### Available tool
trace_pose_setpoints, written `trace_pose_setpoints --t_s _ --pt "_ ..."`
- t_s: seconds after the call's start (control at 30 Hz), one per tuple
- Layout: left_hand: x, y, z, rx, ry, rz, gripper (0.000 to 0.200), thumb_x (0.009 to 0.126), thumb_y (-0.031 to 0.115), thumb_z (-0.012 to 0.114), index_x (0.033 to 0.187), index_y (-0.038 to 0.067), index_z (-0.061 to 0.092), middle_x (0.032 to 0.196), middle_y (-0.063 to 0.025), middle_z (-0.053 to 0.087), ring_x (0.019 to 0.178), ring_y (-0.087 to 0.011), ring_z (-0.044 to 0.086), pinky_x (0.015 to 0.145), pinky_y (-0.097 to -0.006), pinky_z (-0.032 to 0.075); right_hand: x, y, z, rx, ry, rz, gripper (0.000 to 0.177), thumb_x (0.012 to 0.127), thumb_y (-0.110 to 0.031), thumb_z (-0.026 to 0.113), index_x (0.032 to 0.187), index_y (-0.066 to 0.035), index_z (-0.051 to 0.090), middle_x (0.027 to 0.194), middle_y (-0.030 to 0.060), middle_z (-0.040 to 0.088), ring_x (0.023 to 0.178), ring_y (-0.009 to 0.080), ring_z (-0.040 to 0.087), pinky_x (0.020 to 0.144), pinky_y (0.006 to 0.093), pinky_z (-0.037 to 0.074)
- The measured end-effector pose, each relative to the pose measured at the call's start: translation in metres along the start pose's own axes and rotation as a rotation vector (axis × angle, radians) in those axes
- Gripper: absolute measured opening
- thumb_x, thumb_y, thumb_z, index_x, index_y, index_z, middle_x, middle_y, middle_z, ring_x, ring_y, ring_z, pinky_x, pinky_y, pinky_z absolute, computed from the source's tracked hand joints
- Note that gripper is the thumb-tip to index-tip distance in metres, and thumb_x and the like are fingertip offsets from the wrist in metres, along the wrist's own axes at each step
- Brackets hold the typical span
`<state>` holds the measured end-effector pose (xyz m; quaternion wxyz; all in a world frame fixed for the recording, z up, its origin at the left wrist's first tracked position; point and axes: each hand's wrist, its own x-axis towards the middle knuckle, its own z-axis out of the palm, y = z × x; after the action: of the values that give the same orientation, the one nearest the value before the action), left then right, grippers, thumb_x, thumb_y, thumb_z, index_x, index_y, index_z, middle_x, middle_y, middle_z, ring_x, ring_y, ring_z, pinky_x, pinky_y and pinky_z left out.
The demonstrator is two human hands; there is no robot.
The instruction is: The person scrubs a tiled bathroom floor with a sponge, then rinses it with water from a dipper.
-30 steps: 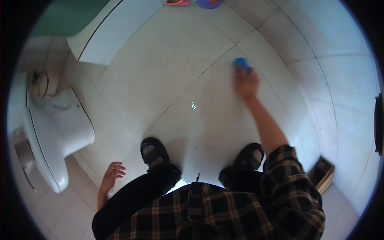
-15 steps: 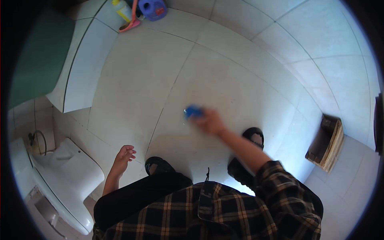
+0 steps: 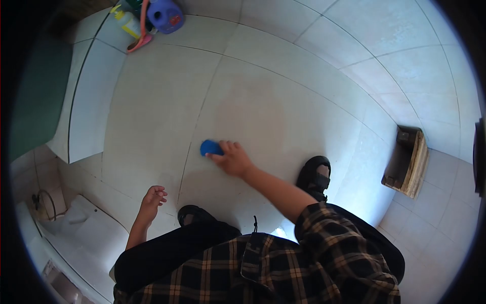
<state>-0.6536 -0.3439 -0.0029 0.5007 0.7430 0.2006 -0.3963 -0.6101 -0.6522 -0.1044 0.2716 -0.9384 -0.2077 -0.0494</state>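
Note:
My right hand (image 3: pixel 234 161) grips a small blue object (image 3: pixel 210 147) at its right end and holds it down at the pale tiled floor (image 3: pixel 152 111). Whether it is a brush or a sponge cannot be made out. My left hand (image 3: pixel 153 197) hangs over the floor at the lower left, beside my left knee, with its fingers loosely bent and apart and nothing in them. A faint pinkish patch shows on the tiles beyond the blue object.
Purple bottle (image 3: pixel 166 16), yellow-capped bottle (image 3: pixel 127 23) and pink-handled item (image 3: pixel 139 43) stand at the upper left near a white tiled block (image 3: pixel 93 101). A white toilet (image 3: pixel 86 233) is lower left. A wooden box (image 3: pixel 417 162) is at the right. Black shoes (image 3: pixel 315 175) frame the floor.
My right hand has moved left across the floor with the blue object. The view has shifted slightly, and my left hand stays in about the same place.

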Motion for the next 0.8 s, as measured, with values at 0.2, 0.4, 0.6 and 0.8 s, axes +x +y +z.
trace_pose_setpoints --t_s 0.2,0.4,0.6,0.8 --pt "-0.052 -0.03 -0.029 -0.063 0.18 0.102 0.025 0.089 0.022 0.046 0.108 0.005 0.047 0.096 -0.0063 0.055 0.085 -0.0142 0.052 0.073 -0.0274 0.041 0.03 0.084 -0.046 -0.214 -0.026 0.174 0.037 0.072 -0.025 0.061 0.109 -0.026 0.058 0.093 0.0144 0.052 0.084 0.0309 0.051 0.075 0.0423 0.042" --pt "-0.15 -0.02 -0.069 -0.389 0.683 0.459 0.024 0.089 0.017 0.047 0.11 0.006 0.046 0.099 -0.0049 0.053 0.091 -0.0142 0.05 0.08 -0.0278 0.04 0.014 0.091 -0.018 -0.497 -0.21 0.361 0.052 0.078 -0.041 0.053 0.127 -0.028 0.039 0.113 0.0171 0.046 0.105 0.0337 0.047 0.089 0.0408 0.04" --pt "-0.347 0.058 -0.011 0.199 1.295 0.627 0.02 0.082 0.008 0.054 0.102 0.006 0.053 0.097 -0.0032 0.055 0.085 -0.0134 0.051 0.074 -0.0266 0.042 0.021 0.083 -0.051 -0.586 -0.466 0.388 0.062 0.083 -0.039 0.047 0.136 -0.028 0.016 0.114 0.0199 0.039 0.1 0.0328 0.047 0.085 0.0435 0.039" --pt "-0.494 0.007 -0.153 0.02 2.082 0.292 0.034 0.082 0.031 0.052 0.093 0.0 0.055 0.088 -0.0082 0.059 0.084 -0.0155 0.054 0.076 -0.027 0.04 0.027 0.064 -0.05 -0.535 -0.564 0.495 0.065 0.086 -0.04 0.043 0.137 -0.027 0.005 0.12 0.0222 0.031 0.106 0.0346 0.044 0.088 0.0439 0.038"
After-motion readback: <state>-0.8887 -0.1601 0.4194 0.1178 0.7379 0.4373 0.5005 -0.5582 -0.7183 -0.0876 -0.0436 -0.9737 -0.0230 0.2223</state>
